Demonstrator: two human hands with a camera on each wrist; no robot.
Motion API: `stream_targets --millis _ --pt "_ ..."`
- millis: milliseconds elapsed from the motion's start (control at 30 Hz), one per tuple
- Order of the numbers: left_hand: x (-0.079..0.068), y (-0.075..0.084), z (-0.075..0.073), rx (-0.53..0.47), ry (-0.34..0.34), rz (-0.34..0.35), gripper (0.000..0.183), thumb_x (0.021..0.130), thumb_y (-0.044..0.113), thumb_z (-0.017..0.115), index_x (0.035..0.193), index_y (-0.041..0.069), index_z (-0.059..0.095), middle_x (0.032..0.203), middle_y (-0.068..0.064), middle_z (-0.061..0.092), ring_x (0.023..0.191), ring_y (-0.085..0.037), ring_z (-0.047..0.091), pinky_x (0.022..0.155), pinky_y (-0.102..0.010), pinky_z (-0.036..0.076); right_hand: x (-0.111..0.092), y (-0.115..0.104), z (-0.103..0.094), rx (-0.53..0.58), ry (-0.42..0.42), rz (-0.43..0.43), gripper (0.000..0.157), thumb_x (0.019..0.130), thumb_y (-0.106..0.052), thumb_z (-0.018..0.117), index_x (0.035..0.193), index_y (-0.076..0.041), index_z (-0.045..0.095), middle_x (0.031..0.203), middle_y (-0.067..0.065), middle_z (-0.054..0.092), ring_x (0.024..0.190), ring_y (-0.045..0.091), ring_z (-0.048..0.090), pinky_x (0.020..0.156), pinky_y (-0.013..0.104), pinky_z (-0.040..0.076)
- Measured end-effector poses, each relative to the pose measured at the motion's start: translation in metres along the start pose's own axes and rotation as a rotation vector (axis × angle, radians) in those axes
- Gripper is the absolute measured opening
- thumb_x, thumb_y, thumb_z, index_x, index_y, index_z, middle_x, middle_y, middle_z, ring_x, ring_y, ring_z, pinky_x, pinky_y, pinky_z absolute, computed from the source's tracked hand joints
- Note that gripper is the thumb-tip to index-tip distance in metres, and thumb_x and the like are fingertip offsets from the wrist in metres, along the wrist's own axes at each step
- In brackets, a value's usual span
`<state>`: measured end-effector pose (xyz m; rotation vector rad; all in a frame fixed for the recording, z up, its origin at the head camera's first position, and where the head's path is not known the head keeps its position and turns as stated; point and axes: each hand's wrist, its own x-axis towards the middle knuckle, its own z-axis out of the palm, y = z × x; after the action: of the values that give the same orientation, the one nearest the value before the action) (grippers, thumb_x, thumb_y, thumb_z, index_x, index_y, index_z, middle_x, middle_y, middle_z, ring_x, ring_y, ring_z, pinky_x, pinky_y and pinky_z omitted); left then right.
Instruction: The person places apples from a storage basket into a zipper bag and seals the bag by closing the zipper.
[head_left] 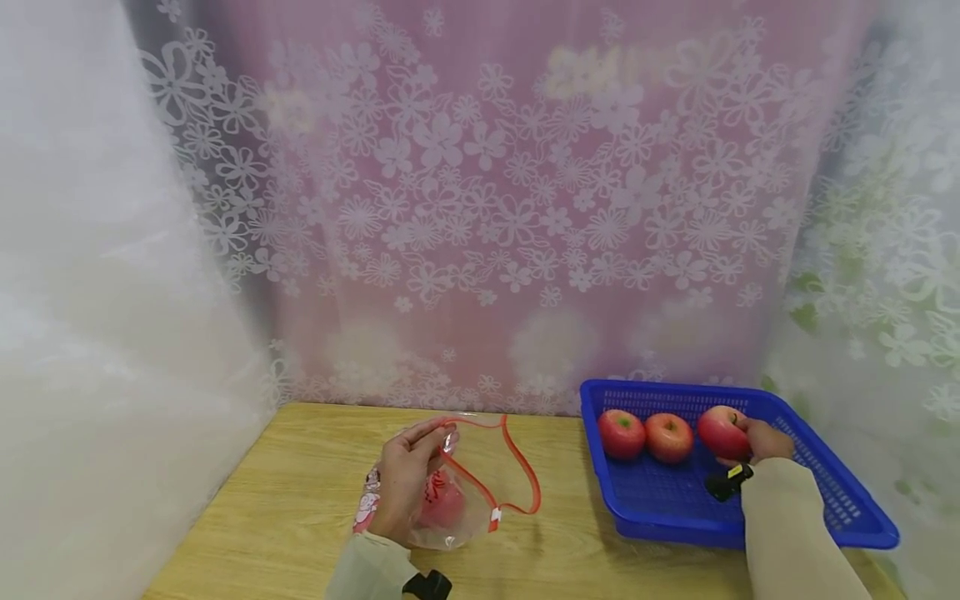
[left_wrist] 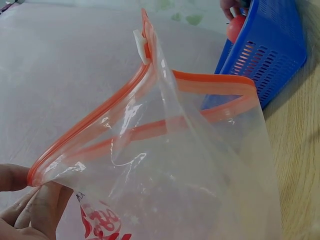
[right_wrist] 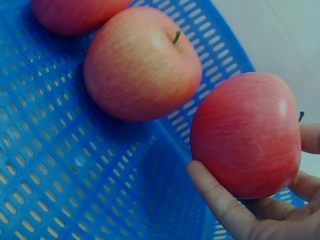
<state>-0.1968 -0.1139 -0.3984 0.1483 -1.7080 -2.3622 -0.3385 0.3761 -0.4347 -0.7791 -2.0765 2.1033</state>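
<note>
My left hand (head_left: 407,475) pinches the rim of a clear zip bag (head_left: 480,450) with an orange zip edge, its mouth spread apart. Inside the bag, low down, a red apple (head_left: 442,500) shows through the plastic. In the left wrist view the bag (left_wrist: 190,170) fills most of the picture, with red print near the fingers. Over at the blue basket (head_left: 675,533), my right hand (head_left: 768,442) grips a red apple (right_wrist: 247,135) by its sides. Two more apples, one red (head_left: 621,434) and one paler (head_left: 669,437), sit in the basket to its left.
The basket's slotted walls stand around the right hand. A wooden table (head_left: 277,492) carries both bag and basket. Flowered translucent curtains (head_left: 480,208) hang behind the table and along its sides. A white slider (head_left: 496,517) sits on the bag's zip.
</note>
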Motion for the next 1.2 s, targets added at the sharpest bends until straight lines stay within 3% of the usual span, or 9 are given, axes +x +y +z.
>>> stream_targets --millis 100,233,333,467,600,867,1200 --pt "0.0 0.0 0.0 0.003 -0.004 -0.004 0.031 0.095 0.008 0.06 0.121 -0.008 0.062 0.103 -0.008 0.072 0.083 -0.009 0.069 0.071 -0.02 0.056 -0.002 -0.005 0.0 0.035 -0.055 0.004 0.068 0.094 -0.018 0.049 0.143 0.013 0.013 0.137 0.033 0.025 0.06 0.02 0.055 0.07 0.05 0.057" --pt "0.0 0.0 0.0 -0.01 -0.016 -0.008 0.031 0.096 0.007 0.059 0.122 -0.009 0.061 0.104 -0.008 0.072 0.085 -0.009 0.069 0.072 -0.021 0.056 -0.01 -0.013 0.0 0.033 -0.099 -0.01 0.063 0.096 -0.021 0.046 0.141 0.012 0.017 0.141 0.034 0.021 0.063 0.017 0.055 0.073 0.049 0.056" --pt "-0.001 0.0 0.001 -0.018 -0.015 -0.007 0.029 0.096 0.007 0.059 0.121 -0.009 0.062 0.103 -0.008 0.072 0.085 -0.009 0.07 0.073 -0.022 0.056 -0.018 -0.017 0.002 0.045 -0.068 -0.012 0.053 0.095 -0.022 0.049 0.133 0.009 0.031 0.14 0.03 0.026 0.073 0.022 0.057 0.073 0.048 0.056" --pt "-0.001 0.0 0.001 -0.012 -0.011 -0.006 0.028 0.095 0.006 0.06 0.119 -0.008 0.063 0.102 -0.008 0.072 0.084 -0.01 0.07 0.072 -0.022 0.056 -0.024 -0.019 0.004 0.058 -0.055 -0.016 0.04 0.093 -0.022 0.052 0.12 0.004 0.039 0.137 0.027 0.03 0.073 0.021 0.056 0.072 0.049 0.057" --pt "-0.001 0.0 0.001 -0.011 -0.01 -0.005 0.029 0.095 0.007 0.06 0.119 -0.008 0.063 0.102 -0.008 0.072 0.085 -0.01 0.07 0.073 -0.022 0.056 -0.027 -0.018 0.003 0.073 -0.075 -0.013 0.038 0.093 -0.021 0.053 0.122 0.001 0.04 0.135 0.023 0.032 0.061 0.014 0.056 0.073 0.051 0.056" --pt "-0.002 0.0 0.002 -0.002 -0.012 -0.003 0.03 0.095 0.01 0.061 0.12 -0.008 0.063 0.103 -0.008 0.072 0.084 -0.009 0.07 0.072 -0.021 0.056 -0.036 -0.024 0.002 0.053 -0.21 -0.03 0.044 0.096 -0.03 0.053 0.129 -0.004 0.039 0.139 0.023 0.027 0.069 0.012 0.057 0.079 0.049 0.054" --pt "-0.004 0.001 0.003 0.002 -0.018 -0.005 0.031 0.096 0.01 0.06 0.121 -0.008 0.062 0.105 -0.009 0.072 0.086 -0.01 0.07 0.074 -0.021 0.055 -0.056 -0.025 0.006 0.105 -0.254 -0.058 0.039 0.097 -0.029 0.054 0.13 -0.012 0.041 0.141 0.018 0.027 0.071 0.011 0.06 0.08 0.047 0.055"
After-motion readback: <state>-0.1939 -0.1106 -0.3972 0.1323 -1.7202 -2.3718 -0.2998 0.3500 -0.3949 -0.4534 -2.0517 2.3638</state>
